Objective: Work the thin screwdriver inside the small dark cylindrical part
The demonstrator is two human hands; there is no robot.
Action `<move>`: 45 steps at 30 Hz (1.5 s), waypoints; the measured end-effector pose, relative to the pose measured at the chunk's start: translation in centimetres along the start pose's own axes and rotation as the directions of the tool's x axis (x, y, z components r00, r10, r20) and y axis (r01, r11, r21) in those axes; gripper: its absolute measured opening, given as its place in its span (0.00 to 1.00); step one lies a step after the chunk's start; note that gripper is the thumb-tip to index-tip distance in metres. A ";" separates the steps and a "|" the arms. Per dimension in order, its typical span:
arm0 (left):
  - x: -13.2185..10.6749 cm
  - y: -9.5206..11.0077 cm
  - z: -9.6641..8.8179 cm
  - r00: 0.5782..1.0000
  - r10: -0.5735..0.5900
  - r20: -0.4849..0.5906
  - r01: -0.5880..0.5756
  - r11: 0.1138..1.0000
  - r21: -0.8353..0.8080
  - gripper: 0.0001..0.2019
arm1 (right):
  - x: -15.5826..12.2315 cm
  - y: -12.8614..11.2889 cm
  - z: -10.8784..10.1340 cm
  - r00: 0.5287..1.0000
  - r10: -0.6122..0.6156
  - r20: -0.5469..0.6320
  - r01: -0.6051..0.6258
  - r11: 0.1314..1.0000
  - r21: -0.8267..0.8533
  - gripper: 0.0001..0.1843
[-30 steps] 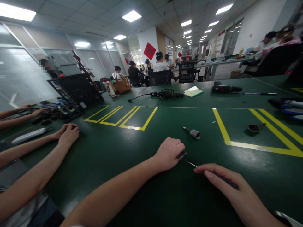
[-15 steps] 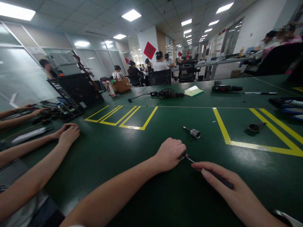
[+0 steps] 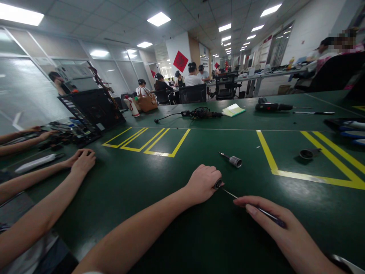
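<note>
The right hand (image 3: 285, 236) pinches a thin screwdriver (image 3: 270, 217) low along its handle, seemingly for fine aim; its tip meets a small dark part (image 3: 218, 184) on the green table (image 3: 142, 182); the left hand (image 3: 203, 184) closes around that part, apparently steadying it; beyond lies a loose metal bit (image 3: 235, 161).

The left forearm is stretched forward, the left hand (image 3: 203, 184) curled into a fist, knuckles upward. The right hand (image 3: 281, 228) is held low, fingers extended leftward, pinched.

Socket bit (image 3: 235, 161) beyond left hand (image 3: 203, 184); screwdriver (image 3: 272, 219) rightward, seemingly under right hand (image 3: 285, 232).
</note>
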State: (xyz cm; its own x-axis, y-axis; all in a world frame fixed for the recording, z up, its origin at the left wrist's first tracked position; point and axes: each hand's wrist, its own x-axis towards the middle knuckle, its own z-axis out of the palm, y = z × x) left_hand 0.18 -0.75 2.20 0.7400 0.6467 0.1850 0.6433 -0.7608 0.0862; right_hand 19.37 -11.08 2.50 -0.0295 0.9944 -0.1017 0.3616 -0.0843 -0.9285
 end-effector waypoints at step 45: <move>0.1 -1.1 0.7 0.982 -0.059 -0.181 -0.064 0.793 -0.606 0.13 | -0.8 0.5 0.1 0.970 -0.223 -0.092 0.222 0.975 -0.028 0.12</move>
State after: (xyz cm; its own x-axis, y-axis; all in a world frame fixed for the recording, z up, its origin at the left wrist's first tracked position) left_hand -0.26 0.18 1.50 0.6527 0.6698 0.3539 0.3433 -0.6780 0.6499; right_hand 19.47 -11.89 2.10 -0.0239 0.9897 0.1412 0.3716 0.1399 -0.9178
